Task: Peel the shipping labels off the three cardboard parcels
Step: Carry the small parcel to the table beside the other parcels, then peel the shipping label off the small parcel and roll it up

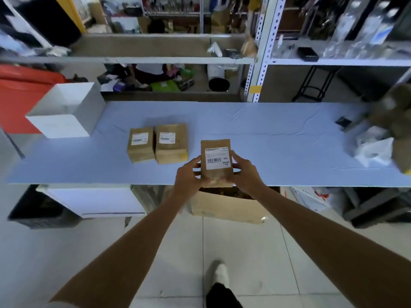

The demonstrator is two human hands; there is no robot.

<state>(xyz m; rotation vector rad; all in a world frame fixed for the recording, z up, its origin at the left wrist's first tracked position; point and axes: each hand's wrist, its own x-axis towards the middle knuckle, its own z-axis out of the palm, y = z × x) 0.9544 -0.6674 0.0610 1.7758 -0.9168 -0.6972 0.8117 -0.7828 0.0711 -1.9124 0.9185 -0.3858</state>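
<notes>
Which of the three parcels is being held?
The rightmost parcel, gripped by the left hand and right hand; the other two sit together on the table.

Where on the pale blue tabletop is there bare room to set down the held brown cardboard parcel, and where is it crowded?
The widest bare patch of the pale blue tabletop lies between the held brown cardboard parcel and the white plastic bags at the crowded right end. A narrower gap separates the open white box from the two resting brown parcels.
</notes>
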